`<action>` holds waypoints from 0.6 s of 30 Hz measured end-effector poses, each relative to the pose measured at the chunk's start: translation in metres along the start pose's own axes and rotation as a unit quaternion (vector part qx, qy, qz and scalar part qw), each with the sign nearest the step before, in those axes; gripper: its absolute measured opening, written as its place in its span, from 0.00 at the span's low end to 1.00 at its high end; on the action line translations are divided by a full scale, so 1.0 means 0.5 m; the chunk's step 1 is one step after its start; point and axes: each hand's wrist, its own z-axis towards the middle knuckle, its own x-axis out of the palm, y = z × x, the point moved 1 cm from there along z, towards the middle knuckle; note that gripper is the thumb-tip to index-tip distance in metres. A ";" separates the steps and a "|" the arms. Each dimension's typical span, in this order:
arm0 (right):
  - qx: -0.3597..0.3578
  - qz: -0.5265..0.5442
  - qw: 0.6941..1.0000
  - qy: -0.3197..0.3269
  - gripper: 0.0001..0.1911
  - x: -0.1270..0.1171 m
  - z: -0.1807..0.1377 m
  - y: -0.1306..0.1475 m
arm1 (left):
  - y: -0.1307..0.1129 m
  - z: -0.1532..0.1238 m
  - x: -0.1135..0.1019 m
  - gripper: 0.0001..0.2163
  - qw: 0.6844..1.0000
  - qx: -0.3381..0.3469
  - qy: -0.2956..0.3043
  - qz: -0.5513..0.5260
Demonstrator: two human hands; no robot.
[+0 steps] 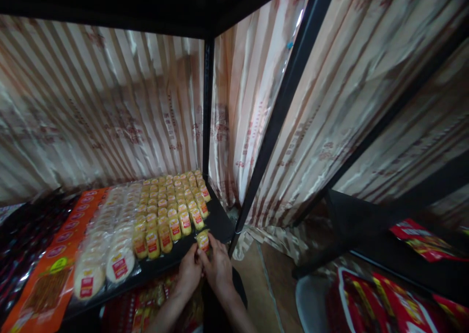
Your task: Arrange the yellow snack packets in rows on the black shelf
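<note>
Sitting between left hand (190,267) and right hand (218,265) fingertips is a yellow pack (202,240)

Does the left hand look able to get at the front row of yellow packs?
Probably yes: nothing visible stands between the left hand and the nearby yellow packs. It might first need to leave the single pack, which it seems to touch alongside the right hand.
</note>
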 end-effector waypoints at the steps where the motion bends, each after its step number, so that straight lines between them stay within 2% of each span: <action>1: 0.005 0.003 1.000 0.000 0.23 -0.002 0.009 -0.006 | -0.006 0.009 0.006 0.19 1.000 0.009 -0.001 0.003; 5: 0.019 0.027 0.999 -0.008 0.23 -0.008 0.048 -0.022 | -0.045 0.038 0.021 0.19 0.998 0.063 0.002 0.025; 10: 0.008 0.044 0.998 -0.048 0.24 -0.004 0.110 -0.039 | -0.094 0.070 0.035 0.23 0.996 0.062 -0.027 0.056; 18: -0.018 0.052 0.994 -0.092 0.25 0.023 0.222 -0.069 | -0.126 0.134 0.057 0.19 0.997 0.057 -0.026 -0.039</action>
